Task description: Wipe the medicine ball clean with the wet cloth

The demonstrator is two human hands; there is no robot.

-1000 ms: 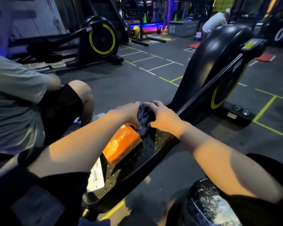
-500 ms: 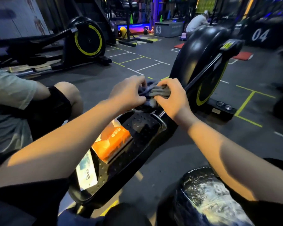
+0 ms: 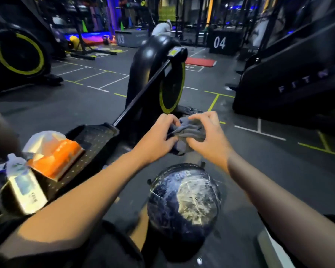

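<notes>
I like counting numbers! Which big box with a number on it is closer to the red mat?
The box marked 04. It stands just behind the red mat, on the right. The box marked 03 sits farther left, near the kettlebell.

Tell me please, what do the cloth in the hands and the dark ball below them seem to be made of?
The cloth looks like soft grey woven or knitted fabric: it bunches into folds where the left hand and right hand grip it. The medicine ball looks like dark rubber or vinyl with a slight sheen, smeared with pale dusty marks; the exact material cannot be told.
</notes>
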